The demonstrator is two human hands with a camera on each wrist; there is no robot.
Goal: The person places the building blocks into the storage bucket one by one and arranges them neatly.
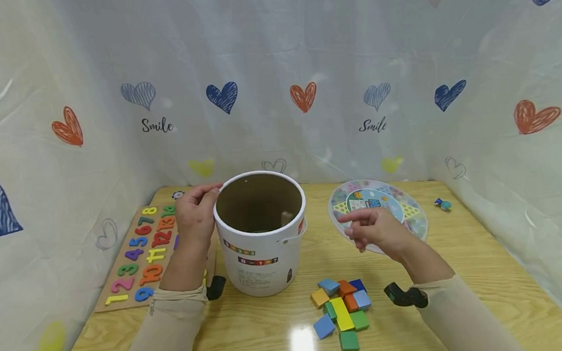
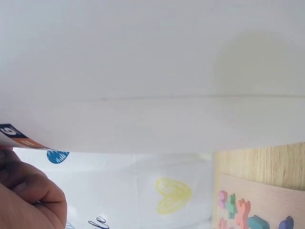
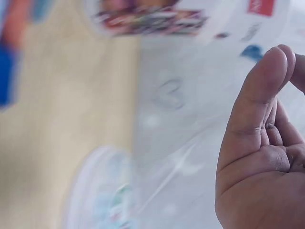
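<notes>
Gripping the bucket (image 1: 258,265) by its rim with the left hand (image 1: 196,212), left of the blocks (image 1: 342,314), while holding the nearer right hand (image 1: 374,231), loosely curled, seemingly empty, between blocks and far bench (image 1: 253,332) edge.

The pale wooden tabletop (image 1: 254,337) carries a white bucket (image 1: 261,268) just right of the left hand (image 1: 196,218), a number board (image 1: 149,242) mostly left of it, coloured blocks (image 1: 341,314) between both hands but nearer, a round disc (image 1: 372,196) beyond the right hand (image 1: 376,229), and, farther right, a small toy (image 1: 443,204).
</notes>
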